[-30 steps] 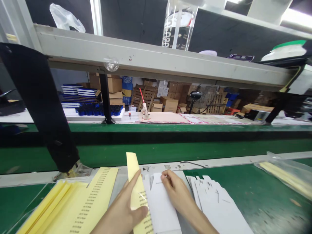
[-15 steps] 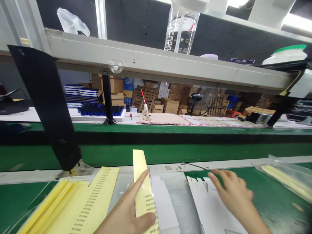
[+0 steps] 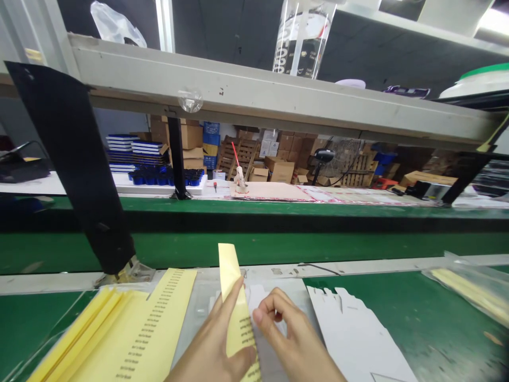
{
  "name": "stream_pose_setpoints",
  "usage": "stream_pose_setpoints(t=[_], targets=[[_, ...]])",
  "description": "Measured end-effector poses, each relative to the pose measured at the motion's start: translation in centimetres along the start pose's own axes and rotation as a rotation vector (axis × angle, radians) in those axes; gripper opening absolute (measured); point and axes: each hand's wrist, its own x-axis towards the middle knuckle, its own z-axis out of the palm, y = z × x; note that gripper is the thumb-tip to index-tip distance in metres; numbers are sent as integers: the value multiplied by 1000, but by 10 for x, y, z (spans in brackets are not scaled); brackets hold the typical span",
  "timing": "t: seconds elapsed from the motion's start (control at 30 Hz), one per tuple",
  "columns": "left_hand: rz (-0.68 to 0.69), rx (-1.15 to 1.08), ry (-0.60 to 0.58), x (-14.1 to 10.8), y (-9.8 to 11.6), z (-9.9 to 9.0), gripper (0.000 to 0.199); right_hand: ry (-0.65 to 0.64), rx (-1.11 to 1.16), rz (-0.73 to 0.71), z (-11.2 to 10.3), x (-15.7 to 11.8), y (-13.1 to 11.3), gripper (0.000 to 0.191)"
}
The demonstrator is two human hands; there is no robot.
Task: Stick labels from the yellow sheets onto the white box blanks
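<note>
A yellow printed strip [image 3: 234,302] stands tilted in my left hand [image 3: 217,339], whose thumb and fingers pinch it. Just to its right, my right hand [image 3: 290,337] has thumb and index finger curled together by the strip's edge; whether anything thin is between them is too small to tell. Beneath the hands lies a white sheet [image 3: 258,294], partly covered. More yellow printed sheets [image 3: 155,323] lie at the left, beside folded yellow strips [image 3: 79,334]. A stack of white cut card pieces [image 3: 353,334] rests on the right.
A clear bag with yellow strips [image 3: 469,289] lies at the far right on the green table [image 3: 417,302]. A black post [image 3: 79,170] rises at the left. A grey shelf beam [image 3: 254,90] crosses above, with a clear printed container [image 3: 304,40] on it.
My right hand has moved left, from over the white card pieces to beside the yellow strip, and its fingers have closed together. My left hand still holds the strip. The view has shifted slightly.
</note>
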Motion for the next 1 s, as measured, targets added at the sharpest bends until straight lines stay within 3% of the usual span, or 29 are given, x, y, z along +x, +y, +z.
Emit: stream_pose_setpoints(t=[0.17, 0.27, 0.33, 0.53, 0.87, 1.0], targets=[[-127, 38, 14, 5, -14, 10, 77, 40, 69, 160, -19, 21, 23, 32], [-126, 14, 3, 7, -18, 14, 77, -5, 108, 264, -16, 28, 45, 37], [-102, -25, -7, 8, -17, 14, 76, -25, 88, 239, -10, 26, 52, 35], [-43, -78, -45, 9, -16, 13, 79, -51, -69, 75, 6, 13, 41, 24], [-48, -109, -25, 9, -17, 16, 80, -101, 129, 61, 6, 10, 30, 26], [-53, -121, -14, 9, -16, 15, 79, -86, 57, 78, 3, 10, 33, 26]])
